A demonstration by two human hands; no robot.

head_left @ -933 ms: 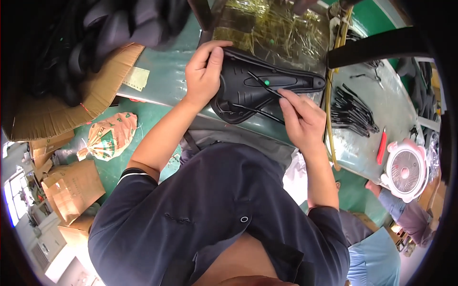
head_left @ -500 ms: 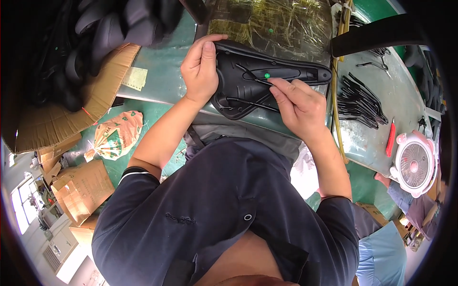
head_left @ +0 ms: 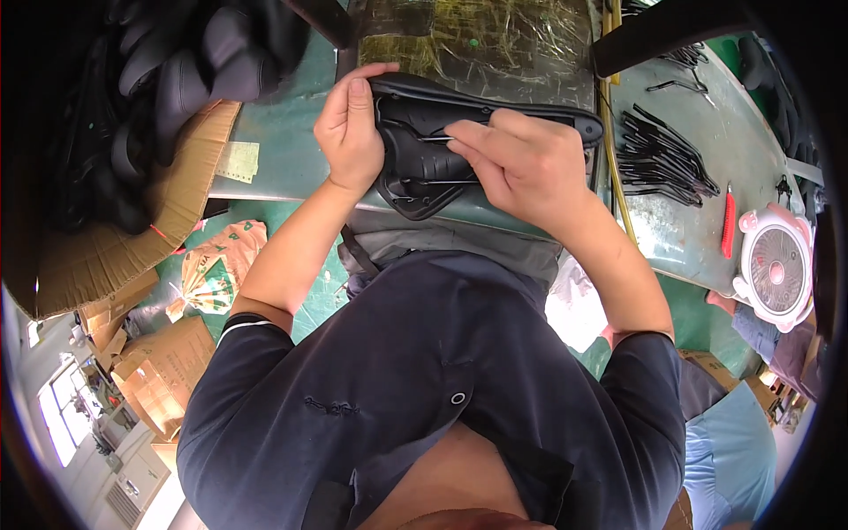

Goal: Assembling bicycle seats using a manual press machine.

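A black bicycle saddle (head_left: 424, 163) lies upside down on the green workbench (head_left: 283, 159), its underside and metal rails facing up. My left hand (head_left: 349, 132) grips the saddle's wide rear end, thumb over its edge. My right hand (head_left: 521, 163) rests over the middle of the saddle, with fingers pinched on a thin metal rail (head_left: 437, 139). The saddle's narrow nose (head_left: 587, 128) sticks out to the right past my right hand.
A cardboard box (head_left: 168, 194) with several black saddles (head_left: 177, 79) stands at the left. Clear plastic wrap (head_left: 477, 40) lies behind the saddle. A pile of black metal rails (head_left: 658, 159), a red tool (head_left: 728, 221) and a small pink fan (head_left: 776, 269) sit at the right. Another person's sleeve (head_left: 751, 327) shows at the lower right.
My right hand has slid left along the saddle from its nose end to the middle and now pinches a rail. The left hand keeps its hold on the rear end.
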